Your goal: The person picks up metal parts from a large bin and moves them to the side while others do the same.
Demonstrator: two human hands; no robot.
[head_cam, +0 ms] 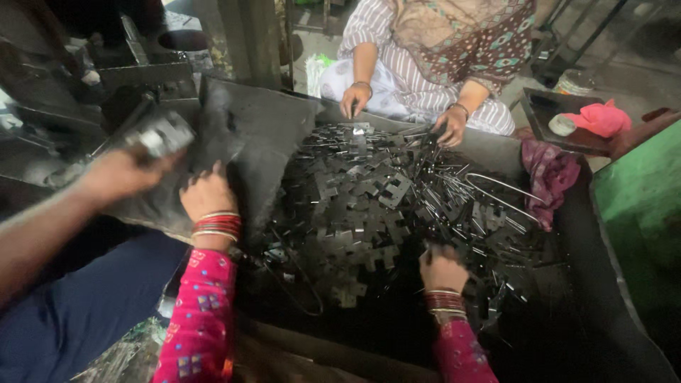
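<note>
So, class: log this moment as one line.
left hand: on dark sheet; right hand: in metal pieces; co-worker's hands: far edge

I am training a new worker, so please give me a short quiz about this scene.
1. True or false: the right hand rests in the pile of metal pieces.
2. What does the left hand touch? A) the dark sheet B) a pink cloth C) a white roll
3. How many hands of the person opposite reach the pile?

Key: 1 true; 2 A; 3 two.
</note>
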